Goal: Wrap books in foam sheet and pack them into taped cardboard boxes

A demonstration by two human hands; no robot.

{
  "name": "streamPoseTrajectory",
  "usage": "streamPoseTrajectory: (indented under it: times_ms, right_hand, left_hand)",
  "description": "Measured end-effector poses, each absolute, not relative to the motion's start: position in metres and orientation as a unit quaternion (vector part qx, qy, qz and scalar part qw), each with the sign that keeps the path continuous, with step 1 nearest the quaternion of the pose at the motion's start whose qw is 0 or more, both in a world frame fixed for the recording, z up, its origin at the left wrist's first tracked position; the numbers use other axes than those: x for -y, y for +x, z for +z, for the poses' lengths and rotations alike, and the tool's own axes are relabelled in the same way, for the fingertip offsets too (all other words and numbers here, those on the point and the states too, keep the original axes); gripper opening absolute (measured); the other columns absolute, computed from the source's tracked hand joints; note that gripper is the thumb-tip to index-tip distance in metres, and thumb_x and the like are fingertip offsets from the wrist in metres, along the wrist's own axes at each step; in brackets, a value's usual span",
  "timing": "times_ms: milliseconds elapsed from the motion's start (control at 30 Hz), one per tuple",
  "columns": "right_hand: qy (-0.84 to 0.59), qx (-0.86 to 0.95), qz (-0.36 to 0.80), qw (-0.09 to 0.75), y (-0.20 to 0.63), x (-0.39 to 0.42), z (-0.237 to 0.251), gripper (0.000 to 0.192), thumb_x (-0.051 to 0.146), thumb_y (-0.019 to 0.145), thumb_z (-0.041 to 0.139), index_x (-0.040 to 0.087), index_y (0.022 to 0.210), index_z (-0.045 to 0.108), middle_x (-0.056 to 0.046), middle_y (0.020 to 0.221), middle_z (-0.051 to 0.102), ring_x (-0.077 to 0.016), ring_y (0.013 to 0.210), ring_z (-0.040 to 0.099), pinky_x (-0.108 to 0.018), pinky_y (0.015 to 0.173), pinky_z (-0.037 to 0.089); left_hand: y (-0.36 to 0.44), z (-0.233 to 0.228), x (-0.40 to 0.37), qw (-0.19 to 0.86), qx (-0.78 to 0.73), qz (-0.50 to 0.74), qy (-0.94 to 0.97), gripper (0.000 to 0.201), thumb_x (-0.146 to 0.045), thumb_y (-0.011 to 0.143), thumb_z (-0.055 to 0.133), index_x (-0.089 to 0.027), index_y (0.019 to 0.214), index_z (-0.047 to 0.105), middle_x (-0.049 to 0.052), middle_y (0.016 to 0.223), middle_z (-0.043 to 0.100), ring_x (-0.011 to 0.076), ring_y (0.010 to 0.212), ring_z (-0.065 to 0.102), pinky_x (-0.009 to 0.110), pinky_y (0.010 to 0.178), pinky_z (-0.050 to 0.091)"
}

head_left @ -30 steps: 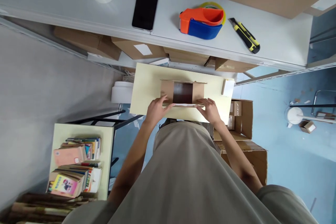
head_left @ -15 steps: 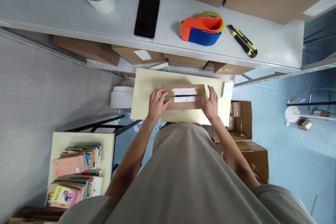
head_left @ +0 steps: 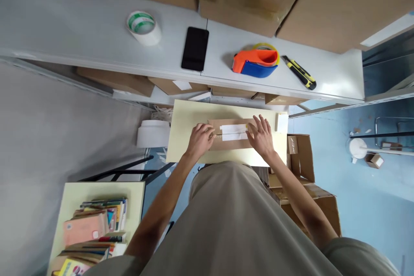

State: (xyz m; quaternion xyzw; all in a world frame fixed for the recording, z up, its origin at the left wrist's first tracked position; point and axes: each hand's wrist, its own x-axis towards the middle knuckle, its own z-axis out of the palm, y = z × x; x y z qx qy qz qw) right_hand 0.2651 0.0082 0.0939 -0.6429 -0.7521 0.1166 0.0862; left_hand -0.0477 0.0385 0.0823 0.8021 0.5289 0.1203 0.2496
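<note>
Our left hand (head_left: 201, 140) curls, grip unclear, and right hand (head_left: 261, 139) spreads over the cardboard box (head_left: 231, 144), whose flaps (head_left: 234, 121), agape a second ago, now lie closed.

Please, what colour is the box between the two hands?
The box is brown, best seen in the head view.

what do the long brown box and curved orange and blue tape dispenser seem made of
Long brown box: likely matte cardboard, from its plain tan faces and lengthwise top seam.
Curved orange and blue tape dispenser: probably smooth moulded plastic, given its even bright colours.
</note>
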Motion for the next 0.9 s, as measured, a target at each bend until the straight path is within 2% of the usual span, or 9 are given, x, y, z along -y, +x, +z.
streamPoseTrajectory:
  times_ms: [133,300,467,533,667,733,833,900]
  right_hand:
    - [-0.594,0.784,0.082,0.162,0.22,-0.065,0.145,0.045,0.034,0.117,0.05,0.022,0.157,0.067,-0.017,0.178,0.056,-0.0391,0.176,0.038,-0.074,0.144,0.029]
    - [-0.549,0.803,0.079,0.219,0.148,-0.17,0.206,0.056,0.034,0.119,0.043,0.02,0.173,0.048,-0.013,0.181,0.052,-0.0337,0.178,0.033,-0.069,0.148,0.021]
    - [-0.574,0.785,0.125,0.196,0.1,-0.261,0.23,0.053,0.018,0.119,0.037,0.009,0.171,0.04,-0.013,0.179,0.056,-0.0222,0.171,0.038,-0.055,0.149,0.019]
    - [-0.591,0.772,0.151,0.18,0.092,-0.283,0.229,0.052,0.013,0.117,0.039,0.007,0.169,0.04,-0.013,0.176,0.059,-0.0204,0.167,0.04,-0.054,0.149,0.018]
    - [-0.601,0.759,0.191,0.166,0.084,-0.304,0.218,0.048,0.026,0.116,0.054,0.013,0.162,0.051,-0.01,0.167,0.067,-0.022,0.162,0.041,-0.057,0.148,0.017]
    - [-0.604,0.762,0.185,0.144,0.081,-0.308,0.213,0.048,0.018,0.113,0.055,0.011,0.161,0.052,-0.012,0.168,0.066,-0.0221,0.162,0.043,-0.053,0.147,0.018]
    - [-0.602,0.773,0.158,0.124,0.086,-0.306,0.21,0.053,0.004,0.111,0.048,0.005,0.164,0.046,-0.015,0.174,0.06,-0.019,0.163,0.045,-0.047,0.148,0.018]
    - [-0.588,0.783,0.139,0.152,0.103,-0.297,0.212,0.049,0.01,0.116,0.048,0.008,0.165,0.044,-0.013,0.175,0.059,-0.0177,0.161,0.045,-0.047,0.148,0.019]
  left_hand:
    - [-0.061,0.127,-0.09,0.199,-0.508,0.222,0.808,0.033,-0.022,0.109,0.059,-0.023,0.133,0.082,0.013,0.135,0.082,0.0354,0.129,0.069,0.056,0.116,0.057]
    - [-0.075,0.182,-0.198,0.147,-0.484,0.361,0.784,0.045,-0.027,0.112,0.053,-0.022,0.154,0.069,0.012,0.146,0.077,0.035,0.146,0.063,0.06,0.129,0.049]
    - [-0.079,0.184,-0.307,0.185,-0.462,0.401,0.769,0.045,-0.038,0.114,0.054,-0.021,0.155,0.063,0.012,0.148,0.077,0.0279,0.155,0.057,0.057,0.135,0.045]
    - [-0.08,0.176,-0.334,0.203,-0.471,0.373,0.773,0.048,-0.037,0.11,0.057,-0.021,0.155,0.063,0.014,0.148,0.077,0.0298,0.154,0.058,0.06,0.136,0.045]
    - [-0.081,0.164,-0.354,0.226,-0.49,0.339,0.771,0.051,-0.031,0.104,0.059,-0.022,0.153,0.067,0.017,0.149,0.076,0.0363,0.155,0.059,0.062,0.138,0.043]
    - [-0.082,0.164,-0.351,0.231,-0.492,0.343,0.766,0.052,-0.029,0.103,0.059,-0.023,0.154,0.067,0.017,0.151,0.075,0.0363,0.157,0.058,0.062,0.14,0.041]
    - [-0.087,0.172,-0.331,0.227,-0.479,0.373,0.761,0.051,-0.029,0.106,0.057,-0.026,0.156,0.065,0.015,0.154,0.074,0.0348,0.158,0.057,0.06,0.141,0.039]
    - [-0.095,0.177,-0.301,0.217,-0.475,0.401,0.753,0.049,-0.029,0.108,0.055,-0.028,0.156,0.065,0.012,0.155,0.074,0.0333,0.158,0.057,0.058,0.141,0.04]
